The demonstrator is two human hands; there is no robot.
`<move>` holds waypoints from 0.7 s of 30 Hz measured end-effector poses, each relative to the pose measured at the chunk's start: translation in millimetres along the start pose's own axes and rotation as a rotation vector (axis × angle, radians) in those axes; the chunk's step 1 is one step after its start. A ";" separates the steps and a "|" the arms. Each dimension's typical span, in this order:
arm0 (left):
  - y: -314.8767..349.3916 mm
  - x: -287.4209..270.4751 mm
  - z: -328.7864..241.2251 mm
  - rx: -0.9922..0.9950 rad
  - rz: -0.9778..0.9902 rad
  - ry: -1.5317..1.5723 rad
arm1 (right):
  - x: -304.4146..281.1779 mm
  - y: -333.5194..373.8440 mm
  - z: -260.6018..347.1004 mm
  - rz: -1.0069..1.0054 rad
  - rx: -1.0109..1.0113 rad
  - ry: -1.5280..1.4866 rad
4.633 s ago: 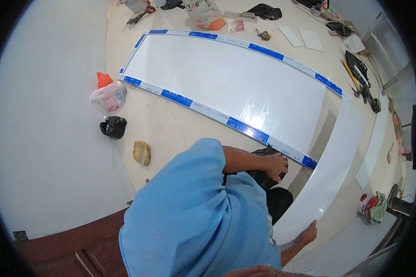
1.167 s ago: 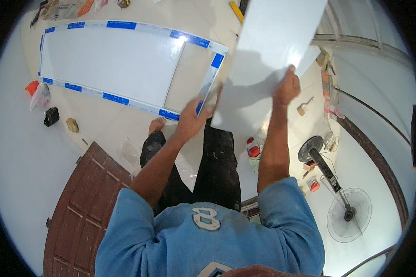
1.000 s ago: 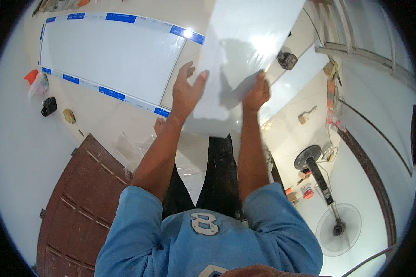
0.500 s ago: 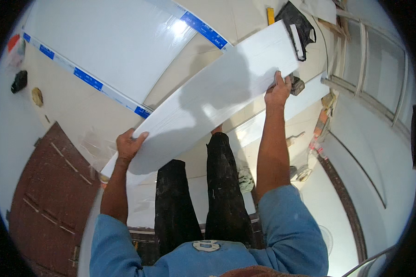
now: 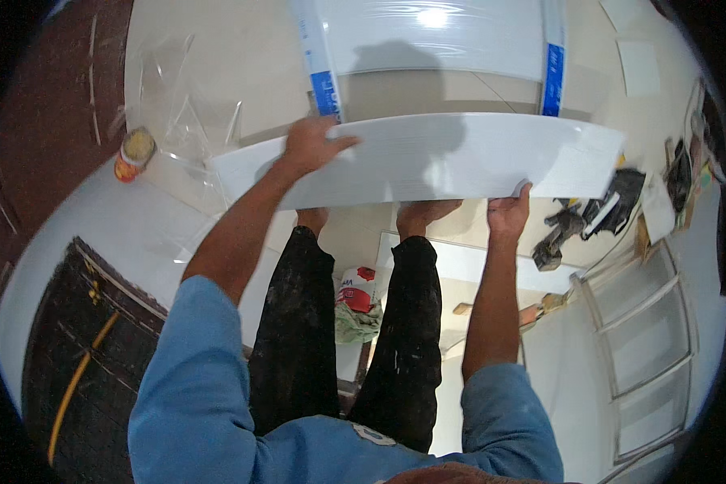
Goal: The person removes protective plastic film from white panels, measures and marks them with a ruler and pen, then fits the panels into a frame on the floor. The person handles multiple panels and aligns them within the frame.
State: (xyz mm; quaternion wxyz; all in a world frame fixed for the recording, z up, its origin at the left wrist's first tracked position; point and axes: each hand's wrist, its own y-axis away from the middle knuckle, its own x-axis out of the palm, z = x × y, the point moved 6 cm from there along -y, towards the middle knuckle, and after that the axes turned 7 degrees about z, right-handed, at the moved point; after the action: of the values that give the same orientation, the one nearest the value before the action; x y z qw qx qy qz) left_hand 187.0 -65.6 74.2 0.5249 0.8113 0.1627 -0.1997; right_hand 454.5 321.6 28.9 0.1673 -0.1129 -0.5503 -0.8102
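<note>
A long white board [image 5: 411, 161] spans the middle of the frame, its lower edge pinched in a person's right hand [image 5: 510, 214], thumb on top. The left hand [image 5: 308, 149] spreads loosely over the board's upper left edge, contact unclear. At top, blue-and-white strips [image 5: 553, 79] flank a shiny white panel [image 5: 460, 40]; at lower center, a green cloth [image 5: 357, 324].

Beyond the grip spreads a cream tiled floor [image 5: 242, 48], marked by a thin diagonal tile joint [image 5: 496, 90] and a soft shadow [image 5: 399, 87]. Far left of the grip is a dark brown panelled door [image 5: 44, 105]. Nearer and right, a grey-framed glazed window [image 5: 647, 300] adjoins a brightly lit white wall [image 5: 569, 379].
</note>
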 end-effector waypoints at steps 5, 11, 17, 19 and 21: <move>-37.7 1.5 -91.2 0.226 -0.152 0.022 | 35.0 5.8 -15.6 -0.143 -0.181 0.044; 16.8 -40.7 26.3 0.045 -0.509 0.106 | 74.1 -7.5 79.0 -0.348 -0.267 0.272; 58.0 -24.1 80.7 -0.240 -0.365 1.208 | 105.7 7.5 97.6 -0.298 -0.357 0.195; 63.7 -35.7 70.5 -0.185 -0.451 1.368 | 95.3 3.1 111.8 -0.191 -0.431 0.136; 68.6 -52.4 56.8 -0.120 -0.538 1.506 | 89.5 5.3 116.9 -0.151 -0.443 0.065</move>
State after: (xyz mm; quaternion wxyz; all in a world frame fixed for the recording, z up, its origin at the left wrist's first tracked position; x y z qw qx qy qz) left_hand 165.3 -147.7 133.1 0.2509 0.6314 0.6736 0.2909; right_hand 374.2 415.3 109.4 0.0951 -0.0793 -0.3605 -0.9245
